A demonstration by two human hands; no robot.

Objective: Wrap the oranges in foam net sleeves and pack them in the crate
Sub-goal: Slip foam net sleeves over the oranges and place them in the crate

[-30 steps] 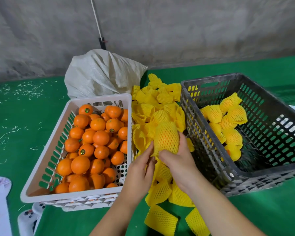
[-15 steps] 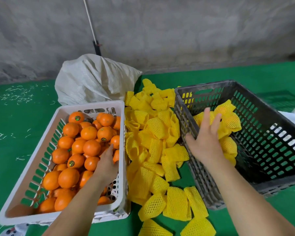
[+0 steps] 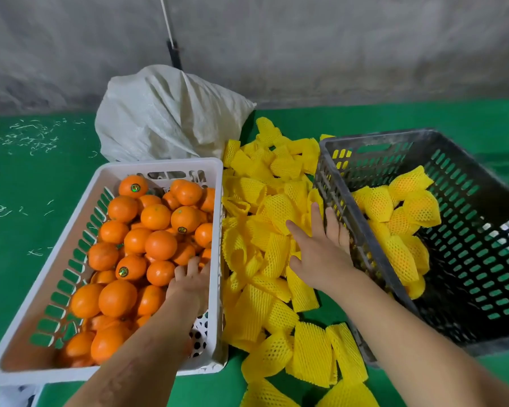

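Resting on spongy yellow net sleeves [image 3: 265, 248] — right hand [image 3: 321, 254], fingers straight.

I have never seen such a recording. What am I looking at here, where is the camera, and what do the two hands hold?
No machine: a person works bare-handed, and the camera sits on their head, looking down. On the green surface stand a white basket of bare oranges, a pile of yellow foam net sleeves, and a dark crate holding wrapped oranges. The left hand reaches among the bare oranges; whether it grips one is unclear. The right hand lies open on the sleeves.
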